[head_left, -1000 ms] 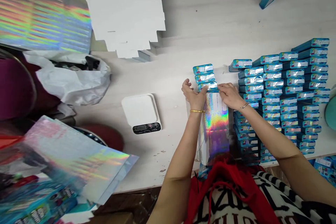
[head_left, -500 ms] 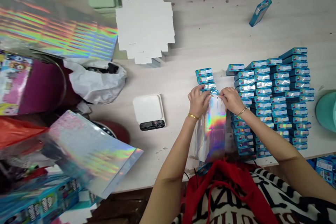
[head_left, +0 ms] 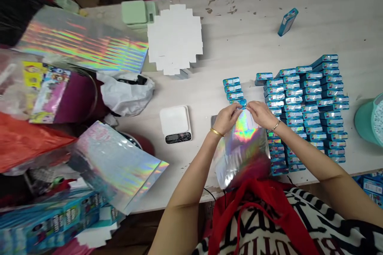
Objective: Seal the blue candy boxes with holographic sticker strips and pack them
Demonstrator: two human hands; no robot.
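- The left hand (head_left: pixel 226 120) has its fingers drawn together at the upper edge of a piece of iridescent film (head_left: pixel 243 159), thumb toward the right hand.
- The right hand (head_left: pixel 261 115) pinches that same edge, its fingertips just beside those of the left; both hands are narrow.
- The iridescent film lies at the near side of the table (head_left: pixel 206 87), in front of the person's body, its lower part spread out.
- Just beyond the fingertips runs a short column of blue boxes (head_left: pixel 232 88): 3 show plainly, and 1 more is partly covered by the hands.
- To the right, close-set blue boxes stand in 4 rough columns (head_left: pixel 311 97), partly behind the right forearm.
- Well left of the hands sits a white scale (head_left: pixel 176 121); beyond it, a stack of white card (head_left: pixel 176 40).
- 1 lone blue box (head_left: pixel 287 22) stands apart at the far right.
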